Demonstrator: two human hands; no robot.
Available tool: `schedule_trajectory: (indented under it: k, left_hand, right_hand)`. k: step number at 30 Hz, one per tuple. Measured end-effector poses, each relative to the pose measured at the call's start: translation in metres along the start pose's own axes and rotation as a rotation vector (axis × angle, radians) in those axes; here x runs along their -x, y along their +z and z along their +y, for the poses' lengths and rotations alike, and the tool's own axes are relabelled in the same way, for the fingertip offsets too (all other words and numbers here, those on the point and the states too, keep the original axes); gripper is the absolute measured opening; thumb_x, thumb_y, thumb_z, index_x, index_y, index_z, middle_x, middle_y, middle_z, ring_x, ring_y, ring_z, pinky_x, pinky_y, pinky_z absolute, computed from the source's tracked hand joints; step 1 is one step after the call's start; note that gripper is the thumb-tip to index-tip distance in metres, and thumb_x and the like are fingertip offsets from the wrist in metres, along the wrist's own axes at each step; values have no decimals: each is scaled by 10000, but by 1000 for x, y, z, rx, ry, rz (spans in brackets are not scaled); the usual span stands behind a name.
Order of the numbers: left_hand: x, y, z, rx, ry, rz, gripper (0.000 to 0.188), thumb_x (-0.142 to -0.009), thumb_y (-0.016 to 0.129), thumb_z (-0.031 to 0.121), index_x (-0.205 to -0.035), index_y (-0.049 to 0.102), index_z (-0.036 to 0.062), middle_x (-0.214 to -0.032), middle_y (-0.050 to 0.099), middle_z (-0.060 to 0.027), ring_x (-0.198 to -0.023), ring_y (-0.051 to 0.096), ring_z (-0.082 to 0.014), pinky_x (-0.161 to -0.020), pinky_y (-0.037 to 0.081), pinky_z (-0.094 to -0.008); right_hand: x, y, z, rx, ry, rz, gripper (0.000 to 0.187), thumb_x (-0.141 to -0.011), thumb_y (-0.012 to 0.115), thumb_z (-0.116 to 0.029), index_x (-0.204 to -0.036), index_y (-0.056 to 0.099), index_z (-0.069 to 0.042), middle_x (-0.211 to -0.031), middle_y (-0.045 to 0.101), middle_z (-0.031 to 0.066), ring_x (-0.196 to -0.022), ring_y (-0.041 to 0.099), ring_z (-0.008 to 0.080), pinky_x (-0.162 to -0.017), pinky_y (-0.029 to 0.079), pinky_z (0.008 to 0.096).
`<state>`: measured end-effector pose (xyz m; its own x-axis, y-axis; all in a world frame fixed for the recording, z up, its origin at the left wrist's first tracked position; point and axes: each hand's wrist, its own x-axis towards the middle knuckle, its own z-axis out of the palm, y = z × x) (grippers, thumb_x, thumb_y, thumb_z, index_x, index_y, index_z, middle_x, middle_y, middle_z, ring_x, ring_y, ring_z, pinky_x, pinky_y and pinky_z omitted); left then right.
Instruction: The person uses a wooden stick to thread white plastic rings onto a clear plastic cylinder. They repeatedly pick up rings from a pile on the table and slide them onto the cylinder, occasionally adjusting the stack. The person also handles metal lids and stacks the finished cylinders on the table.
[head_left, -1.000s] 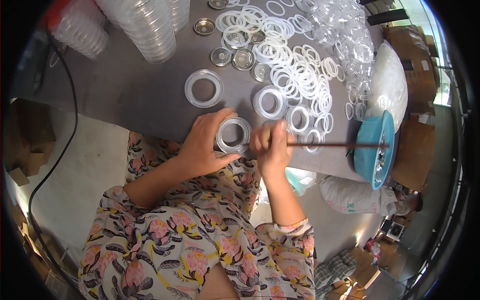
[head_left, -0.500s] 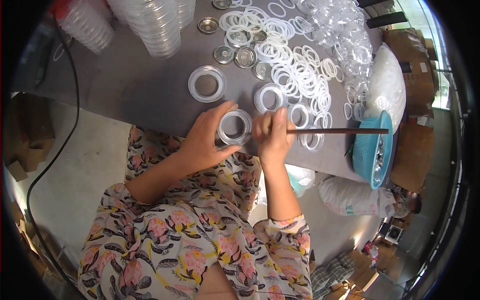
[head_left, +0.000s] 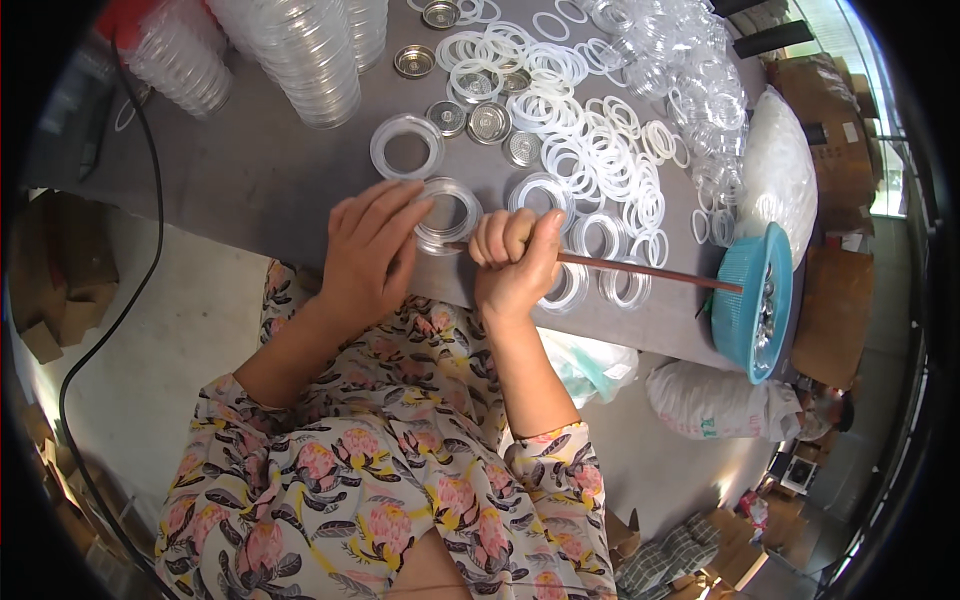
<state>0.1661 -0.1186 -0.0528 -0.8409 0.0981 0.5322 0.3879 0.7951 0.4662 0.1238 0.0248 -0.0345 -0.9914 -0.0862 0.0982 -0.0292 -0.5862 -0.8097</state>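
My right hand (head_left: 516,255) is wrapped round a thin brown stick (head_left: 650,268). The stick's tip reaches the near rim of a clear plastic ring-shaped piece (head_left: 462,190) on the table; its far end overlaps the blue basket in view. My left hand (head_left: 375,250) has its fingers stretched out, their tips at the left rim of that piece; the thumb is partly hidden. Just beyond lies another clear ring-shaped piece (head_left: 379,150). To the right of my right hand are several similar clear pieces (head_left: 597,236), partly stacked.
Loose white sealing rings (head_left: 600,150) spread over the grey table (head_left: 270,190), with small round metal caps (head_left: 489,123) beside them. Stacked clear cups (head_left: 310,70) stand at the far left. Clear plastic parts (head_left: 700,90) heap at the right, near a blue basket (head_left: 735,315) holding shiny pieces.
The ring-shaped piece between my hands has shifted left and away from me. My left hand has loosened its grip round it. My right hand has moved left, bringing the stick's tip to the rim.
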Motion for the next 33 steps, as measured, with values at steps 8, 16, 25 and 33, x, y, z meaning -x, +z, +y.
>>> schedule_trajectory:
  k: [8,16,25,33]
  left_hand:
    - [-11,-7,3,18,-138,-102,398,-739,611,101,-1131,545,79,-1163,527,-88,-1106,441,-257,-932,285,-390]
    - [-21,-9,-39,-19,-74,67,233,-736,624,71,-966,610,112,-1020,595,-14,-1106,483,-251,-998,229,-469]
    - [-28,-16,-1,187,242,-319,177,-738,633,75,-910,620,117,-887,599,13,-977,545,-168,-1046,232,-500]
    - [-30,-7,-8,398,164,-208,506,-626,752,168,-1079,546,75,-1106,537,-74,-1109,476,-250,-1013,290,-447]
  right_hand:
    - [-6,3,-5,-95,-91,-10,548,-965,288,-399,-505,255,-102,-458,267,7,-424,200,109,-396,172,255]
    - [2,-2,-15,-42,-187,61,543,-962,246,-439,-511,214,-140,-451,218,-19,-419,150,102,-395,139,249]
    - [-4,-6,-40,-89,-307,54,546,-969,217,-426,-509,230,-132,-457,239,-17,-413,182,107,-387,164,241]
    - [-2,3,-34,-126,-100,-24,549,-968,230,-424,-512,246,-120,-464,247,-8,-426,201,108,-393,180,248]
